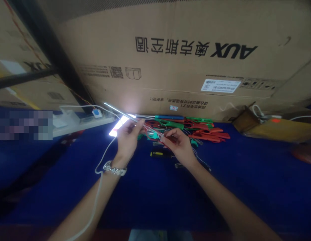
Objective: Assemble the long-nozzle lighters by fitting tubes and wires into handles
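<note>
My left hand (127, 140), with a watch on the wrist, is closed with thumb and fingers around a long thin silver rod (120, 112). The rod slants from the upper left down toward my right hand (179, 147). My right hand's fingers pinch the rod's lower right end, where thin white wires (161, 134) bunch up; exactly what lies inside the pinch is partly hidden. Behind both hands lies a pile of red handles (210, 134) and green handles (174, 125). A black and yellow screwdriver (160, 154) rests on the blue cloth beside my right hand.
A large cardboard box (170, 77) walls off the back. A brightly lit panel (117, 129) lies behind my left hand. A white cable (99, 170) runs past my left wrist from a power strip (77, 124). On the right stands a yellowish box (278, 130) with white cords.
</note>
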Available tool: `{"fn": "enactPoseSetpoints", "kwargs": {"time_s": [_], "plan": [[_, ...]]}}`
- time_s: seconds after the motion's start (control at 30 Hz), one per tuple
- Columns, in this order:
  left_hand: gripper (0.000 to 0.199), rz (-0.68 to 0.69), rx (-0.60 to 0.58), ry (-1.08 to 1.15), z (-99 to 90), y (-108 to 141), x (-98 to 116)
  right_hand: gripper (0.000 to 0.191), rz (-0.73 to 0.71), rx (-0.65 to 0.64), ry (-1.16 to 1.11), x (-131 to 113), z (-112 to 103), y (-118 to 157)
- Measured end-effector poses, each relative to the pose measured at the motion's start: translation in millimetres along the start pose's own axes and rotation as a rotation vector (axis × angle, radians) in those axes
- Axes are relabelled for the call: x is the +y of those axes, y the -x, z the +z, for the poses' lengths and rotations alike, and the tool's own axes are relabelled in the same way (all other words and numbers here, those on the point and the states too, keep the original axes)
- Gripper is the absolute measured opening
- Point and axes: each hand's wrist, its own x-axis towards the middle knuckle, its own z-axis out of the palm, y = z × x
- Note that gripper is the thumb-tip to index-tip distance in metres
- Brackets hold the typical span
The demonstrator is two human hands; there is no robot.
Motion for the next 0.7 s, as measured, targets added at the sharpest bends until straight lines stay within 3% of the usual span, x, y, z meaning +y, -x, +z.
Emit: {"fn": "enactPoseSetpoints", "kwargs": {"time_s": [0.1,0.3,0.53,0.7], "plan": [[0.023,0.009,-0.014,0.000,0.5,1.1,1.4,0.045,0.059,0.000,0.006,-3.9,1.7,0.6],[0.024,-0.008,-0.027,-0.017,0.7,1.9,4.2,0.037,0.166,-0.181,0.077,-7.0,-3.4,0.3],[0.029,-0.026,-0.046,-0.026,-0.2,1.6,3.1,0.040,0.307,-0.239,-0.020,-9.8,-9.9,-4.5],[0.026,-0.058,-0.071,-0.030,-1.0,1.7,-0.9,0.044,0.314,-0.223,-0.035,-14.2,-10.9,-4.3]]}}
